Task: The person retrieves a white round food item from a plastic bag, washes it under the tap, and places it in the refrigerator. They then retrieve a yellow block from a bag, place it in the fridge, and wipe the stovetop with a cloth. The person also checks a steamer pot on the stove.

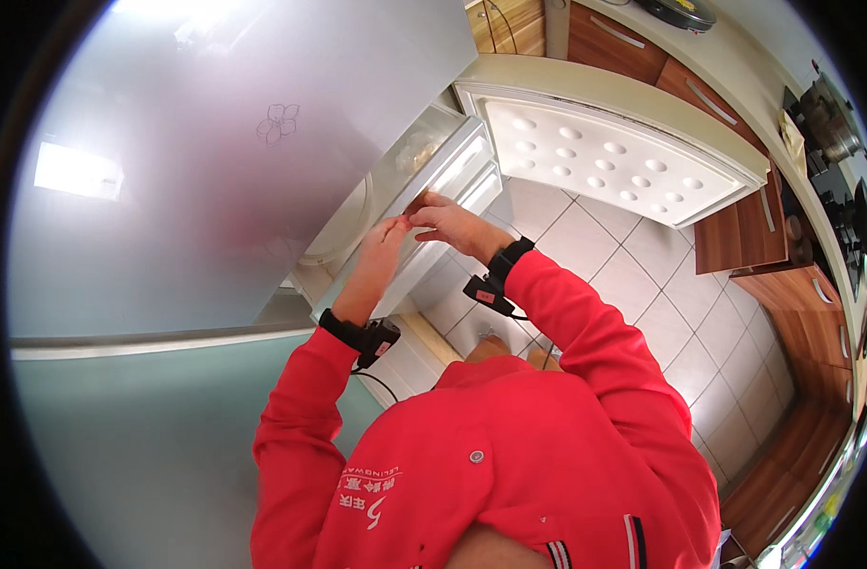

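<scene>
A freezer drawer [469, 142] with a clear front stands partly pulled out of the refrigerator. Over its front edge my two hands meet at the fingertips. My right hand [451, 222] pinches a small reddish-brown thing [415, 205], too small and covered to name. Against its near end rest the fingers of my left hand [382, 249]; whether they grip it is hidden. Inside the drawer lies a bundle in clear plastic [417, 153]. A large round white thing [344, 220] lies nearer me, partly beneath the refrigerator's upper door.
The refrigerator's upper door [262, 178] is closed on the left. Its lower door [590, 149] hangs wide open beyond the drawer. Wood-fronted cabinets [739, 235] and a counter [767, 92] with a pot [831, 117] curve along the right. Tiled floor [618, 270] lies between.
</scene>
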`<control>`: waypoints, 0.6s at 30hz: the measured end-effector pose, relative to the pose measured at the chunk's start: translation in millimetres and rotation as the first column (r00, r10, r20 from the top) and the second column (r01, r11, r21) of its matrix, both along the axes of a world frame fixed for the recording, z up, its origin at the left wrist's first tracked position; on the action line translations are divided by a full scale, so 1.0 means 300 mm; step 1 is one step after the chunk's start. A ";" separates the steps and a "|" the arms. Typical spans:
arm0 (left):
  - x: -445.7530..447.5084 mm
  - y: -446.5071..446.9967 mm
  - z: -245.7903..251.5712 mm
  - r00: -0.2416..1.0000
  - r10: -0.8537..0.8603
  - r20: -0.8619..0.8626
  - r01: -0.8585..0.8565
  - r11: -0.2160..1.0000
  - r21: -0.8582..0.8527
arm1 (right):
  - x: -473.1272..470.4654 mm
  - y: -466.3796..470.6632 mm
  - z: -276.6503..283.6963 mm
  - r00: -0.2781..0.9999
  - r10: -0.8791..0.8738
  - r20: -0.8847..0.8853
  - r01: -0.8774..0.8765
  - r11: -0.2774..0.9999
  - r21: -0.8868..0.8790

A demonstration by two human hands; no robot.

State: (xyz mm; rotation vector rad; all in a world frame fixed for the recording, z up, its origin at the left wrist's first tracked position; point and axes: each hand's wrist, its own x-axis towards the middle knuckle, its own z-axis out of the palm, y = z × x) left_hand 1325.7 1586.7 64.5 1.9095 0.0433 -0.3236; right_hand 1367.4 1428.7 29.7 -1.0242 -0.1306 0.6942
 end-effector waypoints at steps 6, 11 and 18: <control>-0.037 0.000 -0.063 0.930 -0.111 0.351 -0.113 0.822 0.558 | 0.026 0.043 0.007 0.999 0.039 0.015 -0.040 0.998 0.056; 0.084 0.075 -0.141 0.855 -0.287 0.431 -0.290 0.424 0.858 | 0.096 0.054 -0.050 0.878 0.121 0.462 0.099 0.900 -0.425; 0.247 0.180 -0.118 0.935 -0.171 0.309 -0.226 0.383 0.896 | 0.037 -0.354 -0.248 0.519 0.551 0.653 0.758 0.056 -0.650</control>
